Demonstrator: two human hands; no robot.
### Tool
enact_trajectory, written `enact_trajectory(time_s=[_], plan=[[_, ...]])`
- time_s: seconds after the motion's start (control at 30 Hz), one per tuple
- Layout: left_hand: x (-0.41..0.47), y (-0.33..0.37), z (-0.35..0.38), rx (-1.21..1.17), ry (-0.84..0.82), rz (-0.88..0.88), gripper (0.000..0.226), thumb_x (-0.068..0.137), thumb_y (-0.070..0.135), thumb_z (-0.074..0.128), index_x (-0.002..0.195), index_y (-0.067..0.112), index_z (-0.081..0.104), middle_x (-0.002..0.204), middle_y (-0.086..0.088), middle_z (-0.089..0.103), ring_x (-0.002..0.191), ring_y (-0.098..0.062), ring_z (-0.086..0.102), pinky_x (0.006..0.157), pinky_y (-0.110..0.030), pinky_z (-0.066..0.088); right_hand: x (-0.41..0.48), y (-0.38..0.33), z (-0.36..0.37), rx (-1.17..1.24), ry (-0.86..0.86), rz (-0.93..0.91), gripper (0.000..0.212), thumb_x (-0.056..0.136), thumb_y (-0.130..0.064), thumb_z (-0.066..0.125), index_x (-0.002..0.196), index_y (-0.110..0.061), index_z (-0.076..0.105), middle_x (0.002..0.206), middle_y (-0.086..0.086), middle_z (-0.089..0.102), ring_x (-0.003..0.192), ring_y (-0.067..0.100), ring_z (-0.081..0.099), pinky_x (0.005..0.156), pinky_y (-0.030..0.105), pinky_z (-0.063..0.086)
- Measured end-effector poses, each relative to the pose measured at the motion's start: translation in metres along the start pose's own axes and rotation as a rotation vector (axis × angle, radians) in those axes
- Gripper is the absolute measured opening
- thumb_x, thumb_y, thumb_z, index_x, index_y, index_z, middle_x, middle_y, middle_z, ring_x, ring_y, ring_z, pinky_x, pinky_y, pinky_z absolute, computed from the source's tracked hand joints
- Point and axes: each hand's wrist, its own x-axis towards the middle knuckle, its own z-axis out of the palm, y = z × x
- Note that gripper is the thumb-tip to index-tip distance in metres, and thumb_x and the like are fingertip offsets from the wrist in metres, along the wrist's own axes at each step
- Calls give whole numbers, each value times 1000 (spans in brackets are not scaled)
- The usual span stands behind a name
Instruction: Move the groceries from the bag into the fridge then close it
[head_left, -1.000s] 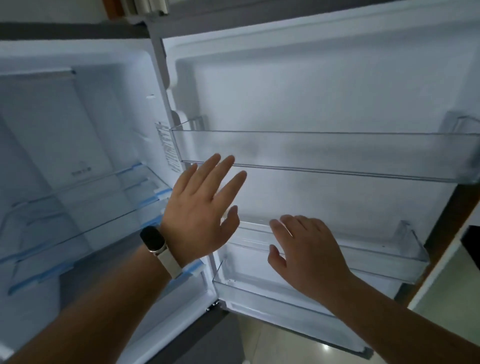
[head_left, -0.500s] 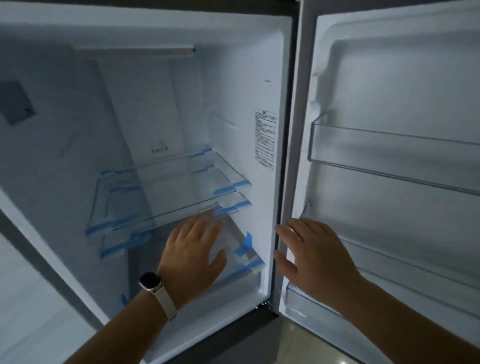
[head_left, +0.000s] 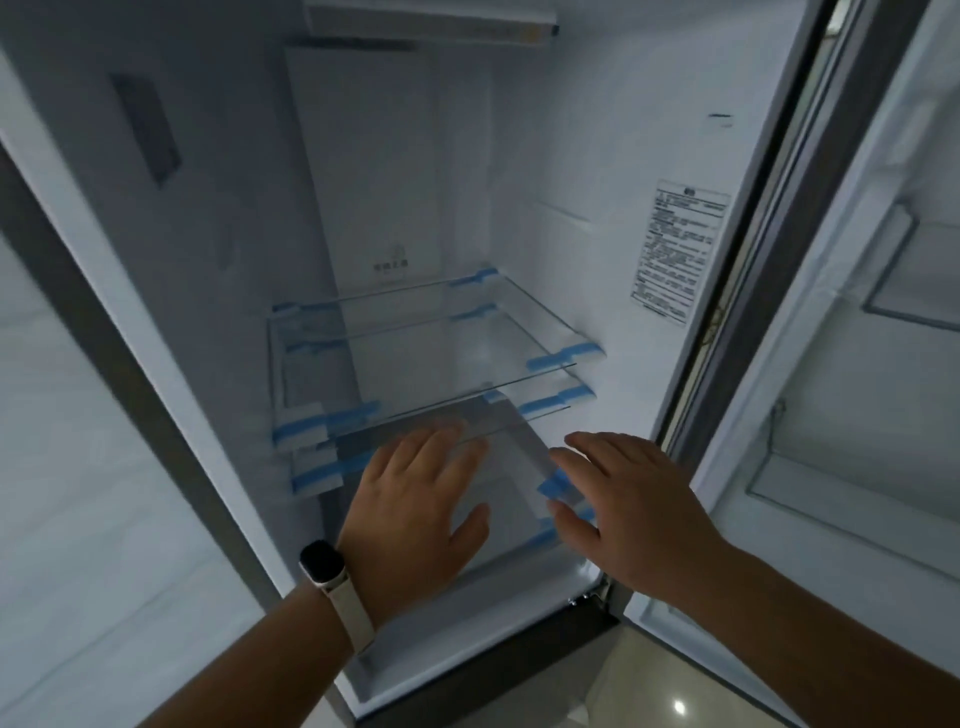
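Holding both empty hands before the open fridge (head_left: 571, 171); no bag or groceries in sight.
My left hand (head_left: 415, 499) is spread flat near the glass shelves (head_left: 431, 332), my right hand (head_left: 634, 509) loosely open beside it. Shelves look brittle, so I'd load gently; the door (head_left: 857, 364) at right should swing by its edge.

Fridge liner (head_left: 571, 156): white. Glass shelves (head_left: 415, 332): clear, edged with blue tape strips (head_left: 563, 356). Wall label (head_left: 678, 249): white with fine dark print. Watch (head_left: 322, 564): black face; strap (head_left: 356, 618) appears cream, though lighting is dim. Floor (head_left: 649, 691): glossy beige.
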Motion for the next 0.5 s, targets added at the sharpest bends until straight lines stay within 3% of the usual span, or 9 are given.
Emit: enact_trajectory(time_s=[0.2, 0.3, 0.4, 0.5], plan=[[-43, -26, -14, 40, 52, -78, 55, 84, 45, 49, 131, 19, 58, 134, -6, 58, 124, -30, 54, 102, -49, 45, 26, -42, 13, 77, -30, -155, 52, 93, -51, 43, 127, -16, 59, 122, 5, 63, 113, 24, 58, 96, 39, 49], [-70, -32, -20, 115, 39, -136, 53, 85, 47, 48, 131, 22, 56, 135, -4, 58, 127, -27, 52, 106, -47, 38, 38, -63, 19, 125, -24, -268, 52, 93, -51, 44, 129, -16, 58, 126, 6, 62, 116, 25, 57, 97, 42, 49], [-99, -38, -25, 178, 9, -250, 54, 85, 47, 56, 134, 26, 52, 139, 0, 55, 131, -25, 49, 107, -42, 31, 50, -86, 25, 176, -8, -396, 51, 93, -49, 44, 128, -14, 59, 126, 8, 62, 115, 25, 57, 97, 42, 48], [-129, -38, -34, 239, -25, -403, 54, 88, 50, 51, 138, 30, 47, 142, 1, 53, 131, -24, 49, 108, -42, 31, 58, -109, 31, 248, -3, -538, 51, 92, -48, 46, 127, -13, 60, 125, 8, 62, 113, 25, 58, 95, 40, 47]])
